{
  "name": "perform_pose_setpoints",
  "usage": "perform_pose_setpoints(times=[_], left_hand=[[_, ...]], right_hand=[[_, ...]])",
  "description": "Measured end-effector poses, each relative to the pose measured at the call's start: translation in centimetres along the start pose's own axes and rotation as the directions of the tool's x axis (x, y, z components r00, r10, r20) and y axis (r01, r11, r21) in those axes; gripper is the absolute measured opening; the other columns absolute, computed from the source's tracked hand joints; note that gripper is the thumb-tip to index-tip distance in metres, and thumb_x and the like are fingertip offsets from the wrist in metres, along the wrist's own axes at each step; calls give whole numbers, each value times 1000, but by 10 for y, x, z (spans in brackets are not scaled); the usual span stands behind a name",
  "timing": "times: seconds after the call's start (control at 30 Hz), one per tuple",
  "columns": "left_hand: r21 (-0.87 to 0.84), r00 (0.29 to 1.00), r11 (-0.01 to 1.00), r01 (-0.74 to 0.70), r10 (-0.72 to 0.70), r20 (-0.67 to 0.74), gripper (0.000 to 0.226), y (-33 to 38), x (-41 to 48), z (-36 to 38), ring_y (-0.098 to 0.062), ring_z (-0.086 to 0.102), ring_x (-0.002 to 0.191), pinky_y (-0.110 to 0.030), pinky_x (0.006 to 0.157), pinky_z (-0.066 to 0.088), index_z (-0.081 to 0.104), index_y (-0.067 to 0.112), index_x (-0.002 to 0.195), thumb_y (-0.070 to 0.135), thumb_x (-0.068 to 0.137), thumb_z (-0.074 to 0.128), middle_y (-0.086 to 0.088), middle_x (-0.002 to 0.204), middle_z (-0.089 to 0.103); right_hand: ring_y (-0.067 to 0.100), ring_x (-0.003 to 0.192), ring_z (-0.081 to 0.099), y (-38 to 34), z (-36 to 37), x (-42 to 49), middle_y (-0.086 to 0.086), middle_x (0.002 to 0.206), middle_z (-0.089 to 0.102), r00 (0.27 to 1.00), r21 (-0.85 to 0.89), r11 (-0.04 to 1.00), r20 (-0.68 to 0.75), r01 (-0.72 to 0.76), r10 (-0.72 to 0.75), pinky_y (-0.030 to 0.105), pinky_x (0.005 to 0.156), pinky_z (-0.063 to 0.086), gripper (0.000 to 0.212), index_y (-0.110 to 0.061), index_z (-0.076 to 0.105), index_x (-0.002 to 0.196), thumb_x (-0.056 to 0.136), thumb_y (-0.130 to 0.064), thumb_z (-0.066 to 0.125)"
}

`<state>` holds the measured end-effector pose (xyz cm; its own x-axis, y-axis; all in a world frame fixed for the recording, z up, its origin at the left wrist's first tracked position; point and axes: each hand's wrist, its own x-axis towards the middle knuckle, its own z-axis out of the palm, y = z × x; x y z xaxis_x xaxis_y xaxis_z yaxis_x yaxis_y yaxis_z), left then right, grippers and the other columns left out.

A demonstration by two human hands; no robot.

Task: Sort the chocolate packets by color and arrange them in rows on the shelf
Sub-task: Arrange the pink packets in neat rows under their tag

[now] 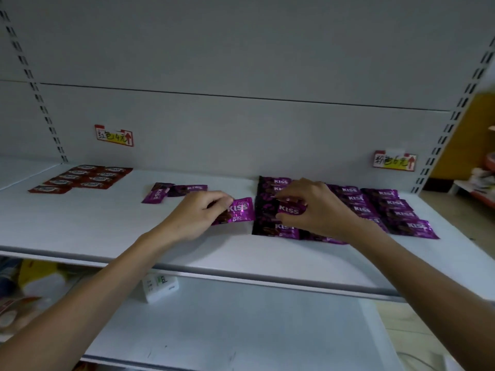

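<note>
Both hands pinch purple packets: left hand (pixel 198 212) holds one (pixel 239 210); right hand (pixel 313 207) should seat its packet (pixel 290 208) squarely in the row (pixel 273 204).

A left tag (pixel 113 135) and a right tag (pixel 394 160), both red-edged and handwritten, stick to the back panel (pixel 241 49). A white box (pixel 160 287) lies on the lower shelf (pixel 241 330).
</note>
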<state>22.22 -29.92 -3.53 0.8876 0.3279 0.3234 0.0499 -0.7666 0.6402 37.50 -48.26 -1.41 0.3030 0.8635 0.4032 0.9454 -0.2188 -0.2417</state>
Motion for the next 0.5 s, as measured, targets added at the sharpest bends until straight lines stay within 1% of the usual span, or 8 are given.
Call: perform_pose_setpoints(times=[0.07,0.1,0.17,0.2,0.23,0.3,0.43,0.5], left_hand=[[-15,999,1000,-19,20,43,24,12,5,12,10,54,93,-8,81,40,64,23,109,31,87,59,21,101,61],[-12,998,999,-34,35,54,27,18,7,19,10,53,94,-5,81,39,62,25,111,31,85,62,23,104,59],[10,997,998,-54,53,64,40,32,12,33,5,48,103,2,81,32,57,22,121,32,83,64,19,115,54],[30,995,997,-68,66,75,47,39,15,40,2,46,109,0,83,30,54,22,126,34,82,65,15,121,53],[45,992,995,-86,82,94,53,47,19,48,0,44,114,-5,89,30,51,22,129,36,81,66,12,127,51],[62,982,990,-128,118,145,62,62,25,64,-4,42,119,-15,96,28,46,23,133,37,78,69,10,132,47],[81,966,971,-224,211,149,55,84,39,95,-4,44,119,-15,95,27,47,24,133,31,82,67,8,133,49],[74,964,968,-239,228,135,54,92,45,109,-5,45,120,-15,93,29,48,23,131,32,82,67,9,133,50]], right_hand=[[9,97,54,10,-9,-14,2,111,65,1000,-17,999,-1,-31,31,20,86,42,41,-14,64,115,78,-30,70],[11,98,55,15,-14,-22,2,111,65,998,-27,998,2,-55,55,22,87,43,42,-14,64,115,78,-31,70],[10,101,53,27,-25,-39,1,114,64,996,-42,995,-1,-88,88,20,88,40,43,-15,62,117,78,-31,69],[8,102,51,32,-31,-47,0,116,64,995,-49,994,-12,-100,99,19,87,38,43,-16,62,118,78,-30,69],[7,102,50,38,-37,-56,-1,116,63,994,-59,992,-22,-112,111,18,87,36,43,-16,61,119,78,-30,70],[10,105,50,47,-47,-71,-2,116,63,989,-83,986,-39,-147,144,17,86,34,44,-17,61,119,78,-29,70],[17,97,55,63,-62,-99,1,106,67,985,-114,979,-56,-170,164,25,82,44,37,-16,66,112,78,-26,71],[16,93,56,72,-70,-113,2,102,68,982,-117,975,-54,-187,182,22,78,44,30,-16,68,109,79,-23,69]])
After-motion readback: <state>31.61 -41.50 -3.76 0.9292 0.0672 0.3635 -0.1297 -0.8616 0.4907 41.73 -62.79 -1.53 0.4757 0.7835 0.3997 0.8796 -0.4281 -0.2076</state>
